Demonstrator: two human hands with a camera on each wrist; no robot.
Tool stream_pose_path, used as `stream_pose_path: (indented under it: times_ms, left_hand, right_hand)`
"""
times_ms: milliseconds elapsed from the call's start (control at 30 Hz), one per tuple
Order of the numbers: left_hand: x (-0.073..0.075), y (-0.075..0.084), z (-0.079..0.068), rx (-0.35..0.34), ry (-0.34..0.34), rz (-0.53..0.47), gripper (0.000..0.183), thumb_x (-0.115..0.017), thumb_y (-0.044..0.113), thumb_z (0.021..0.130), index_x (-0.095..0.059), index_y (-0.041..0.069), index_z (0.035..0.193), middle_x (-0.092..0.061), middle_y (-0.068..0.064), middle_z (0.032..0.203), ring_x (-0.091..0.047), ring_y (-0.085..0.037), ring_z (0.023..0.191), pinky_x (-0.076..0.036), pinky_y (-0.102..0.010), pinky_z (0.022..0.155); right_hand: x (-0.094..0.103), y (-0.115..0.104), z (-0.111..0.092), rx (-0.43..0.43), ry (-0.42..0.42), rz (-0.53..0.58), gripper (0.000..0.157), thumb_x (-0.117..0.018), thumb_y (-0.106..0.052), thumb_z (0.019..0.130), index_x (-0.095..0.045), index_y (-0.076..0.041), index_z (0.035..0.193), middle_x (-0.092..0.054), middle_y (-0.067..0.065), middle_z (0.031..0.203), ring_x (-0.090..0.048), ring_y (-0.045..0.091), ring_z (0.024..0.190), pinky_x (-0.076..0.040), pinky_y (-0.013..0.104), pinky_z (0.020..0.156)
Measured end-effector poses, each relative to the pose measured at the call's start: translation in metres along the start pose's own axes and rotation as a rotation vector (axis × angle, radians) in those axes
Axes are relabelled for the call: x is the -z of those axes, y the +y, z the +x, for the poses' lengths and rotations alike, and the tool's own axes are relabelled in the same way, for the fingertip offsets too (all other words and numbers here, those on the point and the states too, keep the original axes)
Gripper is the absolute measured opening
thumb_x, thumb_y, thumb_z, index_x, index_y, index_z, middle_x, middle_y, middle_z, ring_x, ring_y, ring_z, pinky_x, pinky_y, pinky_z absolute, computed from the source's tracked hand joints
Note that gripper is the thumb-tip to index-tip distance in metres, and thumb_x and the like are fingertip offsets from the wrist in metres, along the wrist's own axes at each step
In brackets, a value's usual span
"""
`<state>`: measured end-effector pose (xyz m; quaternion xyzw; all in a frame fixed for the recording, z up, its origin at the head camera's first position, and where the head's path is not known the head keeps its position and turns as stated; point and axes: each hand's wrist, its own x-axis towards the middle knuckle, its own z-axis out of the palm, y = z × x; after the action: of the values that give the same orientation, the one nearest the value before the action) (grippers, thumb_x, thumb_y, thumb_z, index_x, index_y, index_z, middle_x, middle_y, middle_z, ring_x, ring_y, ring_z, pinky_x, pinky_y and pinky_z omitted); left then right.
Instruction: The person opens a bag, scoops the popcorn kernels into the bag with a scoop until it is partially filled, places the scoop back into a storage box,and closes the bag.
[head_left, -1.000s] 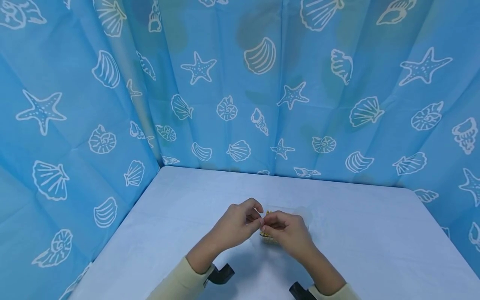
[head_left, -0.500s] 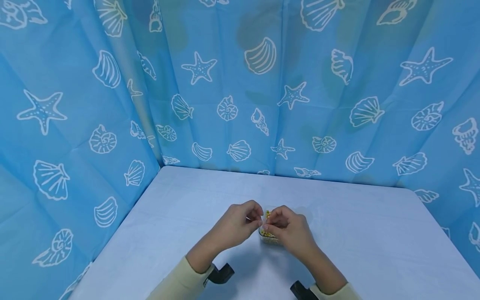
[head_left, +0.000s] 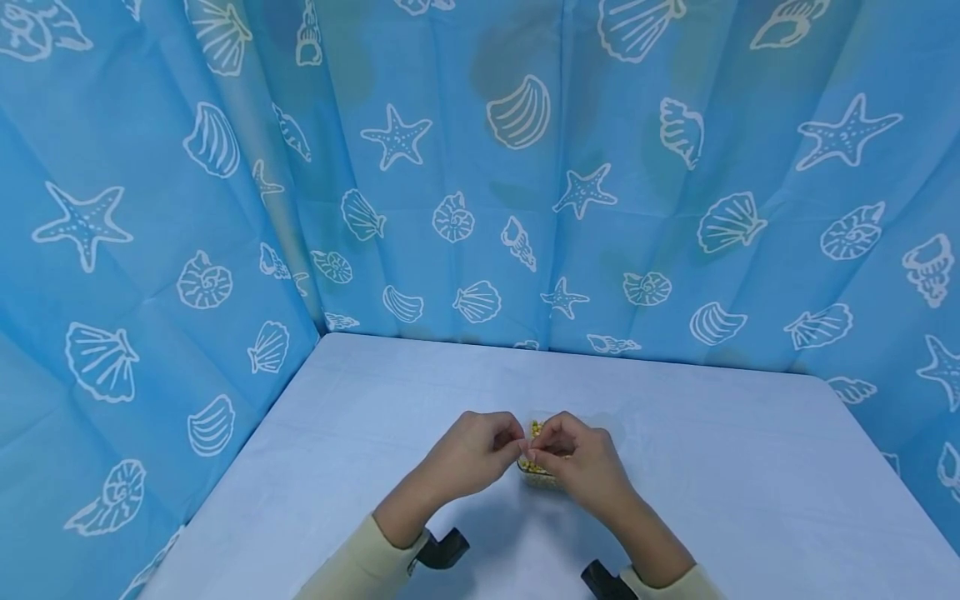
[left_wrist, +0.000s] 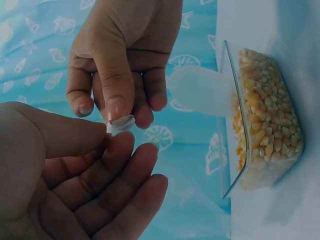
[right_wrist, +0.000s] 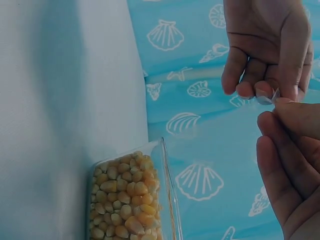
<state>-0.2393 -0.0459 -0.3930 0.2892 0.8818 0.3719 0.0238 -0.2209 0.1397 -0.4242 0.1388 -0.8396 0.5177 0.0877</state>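
In the head view my left hand (head_left: 472, 454) and right hand (head_left: 585, 462) meet at their fingertips, over the near side of a clear box (head_left: 542, 481) of corn kernels. Between them is a small clear plastic piece (left_wrist: 120, 124), pinched by the thumb and index finger of my left hand (left_wrist: 75, 175). My right hand (left_wrist: 125, 55) pinches the same piece from the other side. The right wrist view shows a thin transparent edge of it. What it belongs to is too small to tell. Dry yellow corn kernels (right_wrist: 122, 195) fill much of the box.
A translucent whitish rounded sheet or flap (left_wrist: 200, 91) sits behind the box. The box stands on a white-covered table (head_left: 375, 392). A blue curtain (head_left: 465, 167) with shell and starfish prints hangs behind and at the left.
My right fingertips drew slightly back and up from the left ones, then came close again. The left hand's upper fingers have lowered and curled in towards its thumb. The box stays put.
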Motion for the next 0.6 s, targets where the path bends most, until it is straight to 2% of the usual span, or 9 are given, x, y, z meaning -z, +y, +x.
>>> stream_pose_path:
  times_ms: [300,433,533,600]
  left_hand:
    - [-0.0003,-0.0009,-0.0001,-0.026,0.000,0.040,0.009,-0.064,0.013,0.093,-0.068,0.014,0.086,-0.059,0.013,0.067,-0.055,-0.004,0.058,-0.047,-0.022,0.053]
    - [0.0011,-0.0003,-0.0011,-0.044,0.007,0.047,0.008,-0.064,0.013,0.094,-0.069,0.014,0.087,-0.059,0.014,0.068,-0.055,-0.002,0.060,-0.047,-0.021,0.054]
    - [0.0000,-0.0005,-0.0010,-0.057,-0.002,0.046,0.008,-0.064,0.014,0.094,-0.070,0.013,0.090,-0.061,0.014,0.072,-0.056,0.000,0.063,-0.048,-0.019,0.057]
    - [-0.0012,-0.0009,-0.0007,-0.069,-0.010,0.051,0.008,-0.065,0.015,0.095,-0.072,0.013,0.092,-0.062,0.014,0.074,-0.057,0.001,0.066,-0.049,-0.018,0.059]
  right_hand:
    - [-0.0004,0.0056,0.0004,0.082,-0.023,-0.020,0.025,-0.079,-0.004,0.080,-0.059,-0.017,0.087,-0.069,-0.012,0.078,-0.067,0.006,0.073,-0.055,0.026,0.067]
    - [0.0020,0.0069,0.0006,0.092,-0.049,0.013,0.017,-0.075,-0.013,0.087,-0.064,-0.011,0.100,-0.071,-0.007,0.084,-0.068,0.007,0.077,-0.055,0.026,0.070]
    - [0.0031,0.0065,0.0005,0.079,-0.085,0.073,0.028,-0.070,-0.024,0.092,-0.066,-0.005,0.111,-0.072,0.000,0.092,-0.070,0.011,0.082,-0.055,0.026,0.074]
    - [0.0031,0.0060,0.0007,0.058,-0.107,0.100,0.032,-0.068,-0.029,0.093,-0.067,-0.003,0.113,-0.072,0.003,0.094,-0.070,0.015,0.084,-0.055,0.026,0.075]
